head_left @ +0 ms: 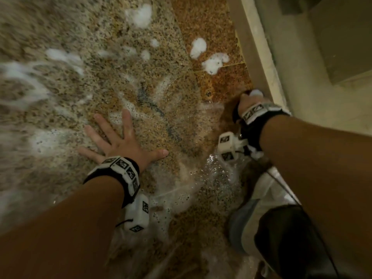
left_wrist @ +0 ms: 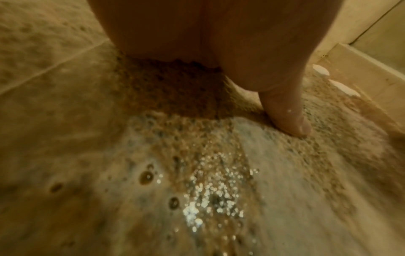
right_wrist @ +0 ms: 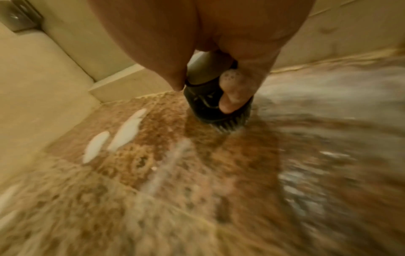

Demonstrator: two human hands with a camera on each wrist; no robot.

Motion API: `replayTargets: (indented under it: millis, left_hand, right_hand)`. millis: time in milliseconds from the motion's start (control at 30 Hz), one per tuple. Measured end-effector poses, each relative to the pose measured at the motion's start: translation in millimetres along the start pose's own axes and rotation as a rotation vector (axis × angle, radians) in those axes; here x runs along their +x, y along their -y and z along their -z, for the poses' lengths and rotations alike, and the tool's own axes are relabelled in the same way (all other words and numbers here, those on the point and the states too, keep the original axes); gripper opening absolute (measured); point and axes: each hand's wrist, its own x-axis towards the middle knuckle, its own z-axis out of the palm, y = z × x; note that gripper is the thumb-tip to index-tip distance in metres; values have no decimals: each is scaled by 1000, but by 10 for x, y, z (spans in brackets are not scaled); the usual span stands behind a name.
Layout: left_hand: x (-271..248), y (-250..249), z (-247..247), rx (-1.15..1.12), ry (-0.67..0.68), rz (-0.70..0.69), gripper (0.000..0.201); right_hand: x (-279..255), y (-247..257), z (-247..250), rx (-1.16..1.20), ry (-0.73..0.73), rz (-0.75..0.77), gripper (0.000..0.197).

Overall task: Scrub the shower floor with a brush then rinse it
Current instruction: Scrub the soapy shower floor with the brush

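- Right hand (head_left: 246, 101) curled round the dark brush (right_wrist: 215, 107); bristles pressed on the shower floor (head_left: 153, 81) close to the pale curb (head_left: 259, 63).
- Left hand (head_left: 118, 141) flat, fingers spread, bracing on wet, soapy stone.
- Foam blobs (head_left: 207, 55) lie unscrubbed ahead of the brush.
- Risks, as judged: the bracing palm may slide on the suds; knuckles may strike the curb; foam patches may be missed before rinsing.

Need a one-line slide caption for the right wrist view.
Right hand grips a dark scrub brush, bristles on the wet speckled shower floor near white foam patches.
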Motion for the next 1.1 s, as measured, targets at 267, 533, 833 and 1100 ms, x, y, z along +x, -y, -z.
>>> replayTargets:
  millis: [267, 533, 833, 1100]
  left_hand:
    - [-7, 0, 51, -11, 40, 13, 153]
    - [-21, 14, 46, -21, 44, -16, 151]
    - [-11, 26, 39, -16, 35, -2, 148]
    - [-35, 35, 18, 11, 19, -17, 153]
  right_hand:
    - [-492, 702, -378, 123, -22, 399, 58]
    - [160, 218, -80, 261, -135, 79, 67]
    - [-731, 1154, -462, 192, 95, 446, 60]
    - [-599, 404, -225, 228, 31, 119, 59]
